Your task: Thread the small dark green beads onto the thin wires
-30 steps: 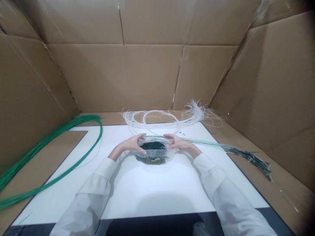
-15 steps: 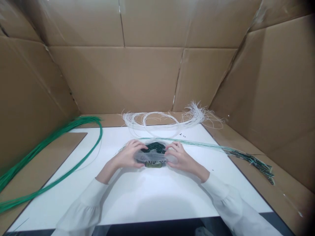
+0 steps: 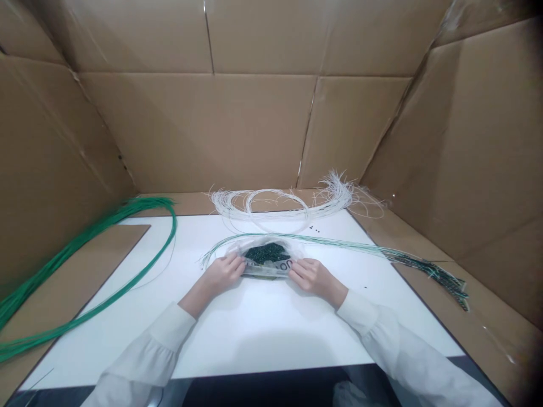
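Note:
A clear plastic bag (image 3: 271, 270) with dark printed letters lies on the white board, opened toward the back. Dark green beads (image 3: 266, 252), tiny and heaped, show inside it. My left hand (image 3: 227, 269) pinches the bag's near left edge with curled fingers. At the near right edge my right hand (image 3: 309, 275) grips the plastic in the same way. Just behind the bag run thin green wires (image 3: 339, 242), which end at the right in a dark, beaded-looking bundle (image 3: 436, 275).
Cardboard walls (image 3: 195, 130) enclose the white board (image 3: 263, 328) at the back and sides. A coil of white strands (image 3: 280, 206) lies along the back. Long green strands (image 3: 144, 277) loop over the left side. Several small dark bits (image 3: 314, 229) lie near the white coil.
My hands have moved from around the bag's sides to its near corners, with the fingers now closed on the edge. The bag's near side looks flatter and more stretched out.

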A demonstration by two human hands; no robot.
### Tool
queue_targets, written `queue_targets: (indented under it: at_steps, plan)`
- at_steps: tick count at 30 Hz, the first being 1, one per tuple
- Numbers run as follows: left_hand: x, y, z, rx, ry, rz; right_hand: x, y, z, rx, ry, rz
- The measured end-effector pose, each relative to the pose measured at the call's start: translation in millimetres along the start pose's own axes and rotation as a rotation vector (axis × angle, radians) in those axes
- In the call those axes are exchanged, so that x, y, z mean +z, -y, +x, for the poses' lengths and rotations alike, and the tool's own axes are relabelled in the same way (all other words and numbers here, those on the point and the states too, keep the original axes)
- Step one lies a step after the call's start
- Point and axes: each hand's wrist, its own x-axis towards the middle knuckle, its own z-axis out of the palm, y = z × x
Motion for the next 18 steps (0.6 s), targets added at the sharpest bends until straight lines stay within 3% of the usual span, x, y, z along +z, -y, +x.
queue_targets:
  at_steps: [6,10,14,16,18]
  plan:
    - [-20.4,-10,-9,0.018,0.089,0.073,-5,4,-10,-0.052,0.097,0.031]
    - [-37.7,-13,-16,-0.156,0.174,-0.03,-20,12,-14,0.064,0.122,0.041]
    - [-58.0,-23,-5,-0.302,0.184,-0.103,-55,30,-1,0.164,-0.082,0.052]
    - [-69.5,-44,0,-0.297,0.118,-0.106,-78,42,9,0.193,-0.217,0.087]
    - [-78.2,-78,-8,-0.197,0.059,-0.17,-100,51,17,0.246,-0.396,0.117]
